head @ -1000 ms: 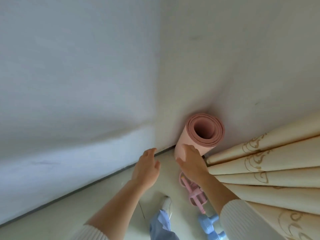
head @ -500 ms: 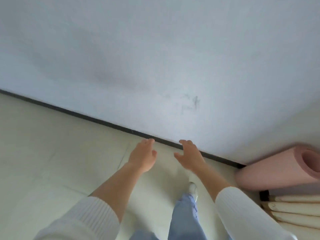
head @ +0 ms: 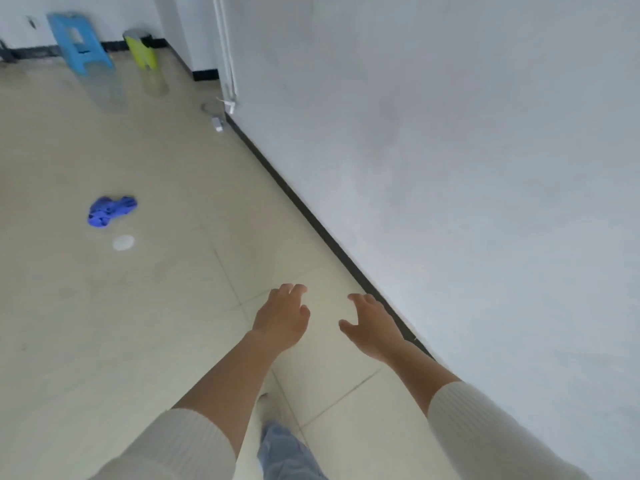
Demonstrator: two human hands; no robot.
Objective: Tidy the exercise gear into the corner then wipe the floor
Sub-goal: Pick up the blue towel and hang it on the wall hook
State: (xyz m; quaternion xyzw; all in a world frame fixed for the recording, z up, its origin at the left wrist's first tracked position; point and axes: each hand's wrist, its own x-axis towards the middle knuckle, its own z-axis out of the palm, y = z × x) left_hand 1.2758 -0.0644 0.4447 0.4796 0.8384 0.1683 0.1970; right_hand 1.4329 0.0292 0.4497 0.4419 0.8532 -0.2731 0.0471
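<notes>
My left hand and my right hand hang out in front of me above the pale tiled floor, fingers loosely spread, holding nothing. A crumpled blue cloth lies on the floor far off to the left, with a small white round spot just below it. The pink mat and the other exercise gear are out of view.
A white wall with a black skirting runs along my right. Far back stand a blue plastic stool and a yellow-green bin. White pipes run down the wall. My leg and shoe show below.
My view has swung left, away from the corner and the pink rolled mat. My right hand has let go of the mat; both hands now hang free over the open floor.
</notes>
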